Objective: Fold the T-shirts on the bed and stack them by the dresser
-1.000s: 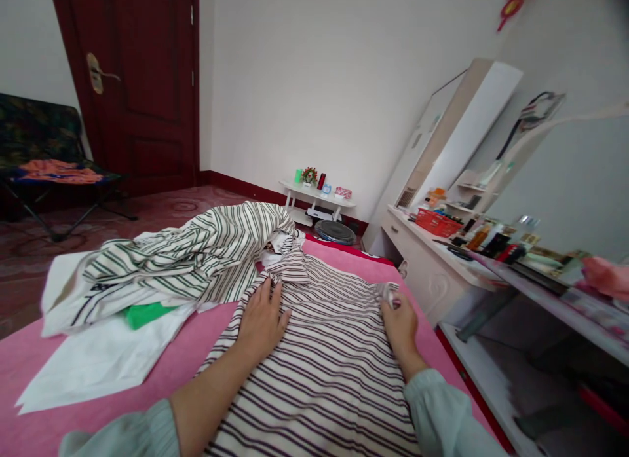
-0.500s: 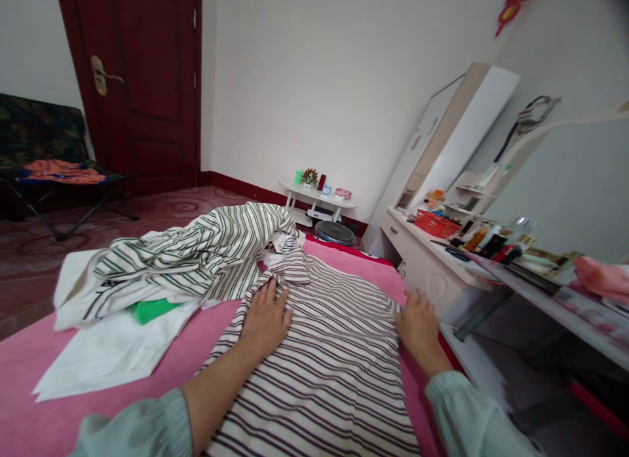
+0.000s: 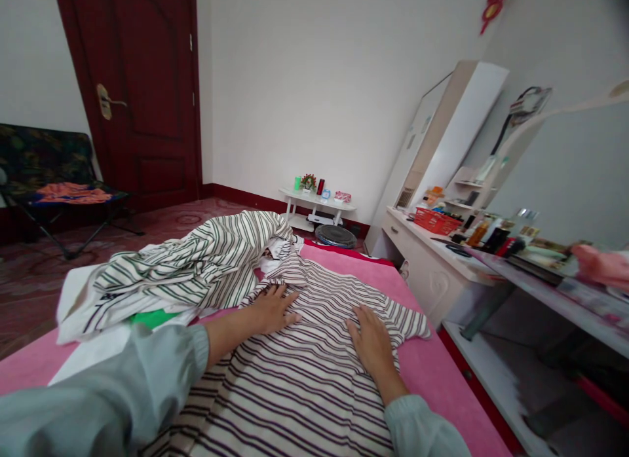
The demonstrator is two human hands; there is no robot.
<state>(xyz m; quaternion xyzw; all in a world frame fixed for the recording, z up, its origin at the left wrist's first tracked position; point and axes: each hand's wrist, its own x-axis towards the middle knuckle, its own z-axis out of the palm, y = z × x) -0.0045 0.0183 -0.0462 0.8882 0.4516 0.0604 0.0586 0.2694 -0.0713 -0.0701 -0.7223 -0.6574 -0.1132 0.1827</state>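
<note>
A short-sleeved shirt (image 3: 295,372) with dark stripes on white lies spread over a pink bed cover (image 3: 437,391). My left hand (image 3: 273,311) rests flat on its upper left part, fingers apart. On the right side of the shirt's chest lies my right hand (image 3: 369,336), palm down with fingers stretched. The right sleeve (image 3: 411,321) of the shirt sticks out flat past that hand. Near the left forearm is a heap of green-striped white clothing (image 3: 211,254), with a bit of green cloth (image 3: 153,318) and a white cloth (image 3: 95,352) under it.
A white dresser (image 3: 422,267) with a red basket (image 3: 436,221) and several bottles stands to the right, beside a glass-topped table (image 3: 545,300). By the far wall is a low white stand (image 3: 314,198). A folding chair (image 3: 54,149) holds orange cloth at the left.
My right hand has moved left from the shirt's right edge onto its chest, and the right sleeve now lies spread outward. The left hand stays on the upper left part.
</note>
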